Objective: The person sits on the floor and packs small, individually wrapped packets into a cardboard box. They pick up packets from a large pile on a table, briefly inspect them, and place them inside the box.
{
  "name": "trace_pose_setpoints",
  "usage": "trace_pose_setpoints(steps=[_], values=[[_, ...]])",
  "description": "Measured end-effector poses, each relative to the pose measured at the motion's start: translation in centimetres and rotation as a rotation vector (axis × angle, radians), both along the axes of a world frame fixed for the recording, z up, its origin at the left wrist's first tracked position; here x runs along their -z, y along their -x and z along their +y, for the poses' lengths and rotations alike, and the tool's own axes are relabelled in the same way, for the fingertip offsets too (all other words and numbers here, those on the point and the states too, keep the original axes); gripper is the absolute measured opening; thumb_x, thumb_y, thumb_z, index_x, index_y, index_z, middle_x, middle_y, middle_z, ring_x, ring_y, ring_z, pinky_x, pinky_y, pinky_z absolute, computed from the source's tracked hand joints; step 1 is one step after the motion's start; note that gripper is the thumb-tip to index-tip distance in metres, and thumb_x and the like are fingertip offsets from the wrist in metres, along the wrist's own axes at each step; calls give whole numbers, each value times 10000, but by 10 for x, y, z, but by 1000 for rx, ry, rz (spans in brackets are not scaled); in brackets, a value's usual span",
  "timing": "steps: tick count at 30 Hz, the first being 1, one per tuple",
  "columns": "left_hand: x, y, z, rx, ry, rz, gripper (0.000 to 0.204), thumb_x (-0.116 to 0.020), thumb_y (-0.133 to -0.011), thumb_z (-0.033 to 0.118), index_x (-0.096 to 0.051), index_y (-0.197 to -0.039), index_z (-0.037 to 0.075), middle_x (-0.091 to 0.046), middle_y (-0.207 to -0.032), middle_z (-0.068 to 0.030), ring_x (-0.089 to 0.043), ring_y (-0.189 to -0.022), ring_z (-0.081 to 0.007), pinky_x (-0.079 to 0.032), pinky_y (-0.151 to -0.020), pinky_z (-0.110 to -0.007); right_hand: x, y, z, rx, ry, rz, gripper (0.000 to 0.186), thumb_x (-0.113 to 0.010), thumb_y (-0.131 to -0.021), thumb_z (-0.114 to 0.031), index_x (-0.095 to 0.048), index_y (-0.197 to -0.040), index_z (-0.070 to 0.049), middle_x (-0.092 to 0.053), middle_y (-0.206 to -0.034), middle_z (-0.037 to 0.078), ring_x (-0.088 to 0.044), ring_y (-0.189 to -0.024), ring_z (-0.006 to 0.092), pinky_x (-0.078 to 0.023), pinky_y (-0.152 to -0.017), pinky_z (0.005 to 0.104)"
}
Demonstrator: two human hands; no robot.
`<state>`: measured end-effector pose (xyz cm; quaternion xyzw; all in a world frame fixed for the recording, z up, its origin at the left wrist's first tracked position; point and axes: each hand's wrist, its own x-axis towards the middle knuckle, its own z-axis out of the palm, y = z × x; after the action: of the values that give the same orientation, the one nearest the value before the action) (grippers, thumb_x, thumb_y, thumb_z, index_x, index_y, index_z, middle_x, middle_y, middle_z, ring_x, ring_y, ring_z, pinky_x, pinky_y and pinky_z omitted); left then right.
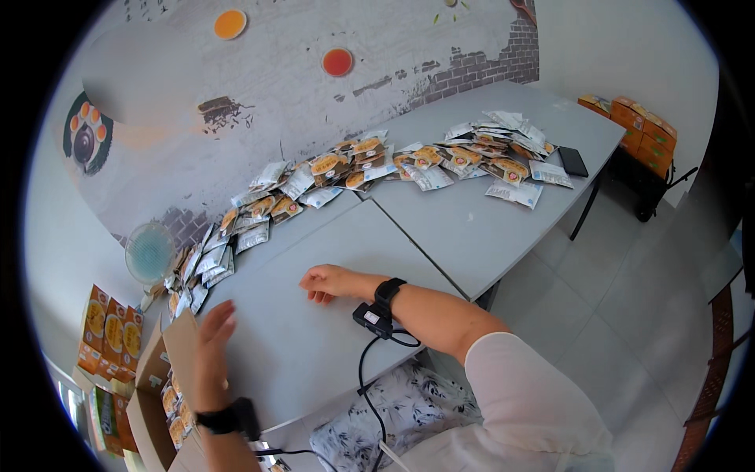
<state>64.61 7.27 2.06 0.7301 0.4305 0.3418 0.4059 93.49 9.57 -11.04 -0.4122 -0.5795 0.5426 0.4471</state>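
Note:
My left hand is raised at the left side of the grey table, beside an open cardboard box with packets inside. Its fingers are loosely bent and apart, slightly blurred, with nothing visible in them. My right hand rests on or just over the tabletop nearer the middle, fingers curved downward and apart, holding nothing visible. A black strap with a small device and cable is on my right wrist, another on my left. A long pile of small printed packets runs along the back of the table.
A black phone lies at the right end. Orange cartons sit on a black trolley beside the wall. More orange boxes stand at the left, near a blue round fan. A patterned fabric is below the table's front edge.

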Motion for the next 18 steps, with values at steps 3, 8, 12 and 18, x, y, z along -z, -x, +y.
trace_pose_setpoints(steps=[3, 8, 12, 18], values=[[45, -40, 17, 117, 218, -338, 323, -547, -875, 155, -524, -1167, 20, -579, -1080, -87, -518, -1053, -172, -399, -907, -311, -8, -17, 12, 155, -109, 89, 303, -533, -888, -325, -555, -957, -31, -601, -818, 64, -569, -660, 127, -488, -581, 250], [110, -71, 25, 127, 399, -541, 279, -529, -896, 160, -527, -1124, -1, -612, -960, -92, -577, -935, -185, -465, -835, -305, -8, -97, 32, 746, -139, 650, 213, -557, -846, -231, -545, -933, -36, -580, -778, 61, -560, -612, 132, -482, -544, 246], [122, -86, 31, 151, 416, -656, 282, -502, -908, 155, -501, -1129, -19, -614, -902, -96, -591, -870, -193, -488, -801, -299, 28, -179, 30, 1137, -177, 1127, 213, -536, -855, -209, -516, -984, -41, -530, -919, 77, -579, -748, 175, -501, -607, 293], [121, -65, 25, 171, 427, -702, 301, -474, -911, 148, -469, -1147, -39, -609, -880, -111, -589, -845, -197, -491, -788, -302, 27, -184, 27, 1230, -237, 1151, 395, -528, -869, -216, -425, -1208, -40, -418, -1180, 119, -552, -961, 260, -502, -724, 361]])
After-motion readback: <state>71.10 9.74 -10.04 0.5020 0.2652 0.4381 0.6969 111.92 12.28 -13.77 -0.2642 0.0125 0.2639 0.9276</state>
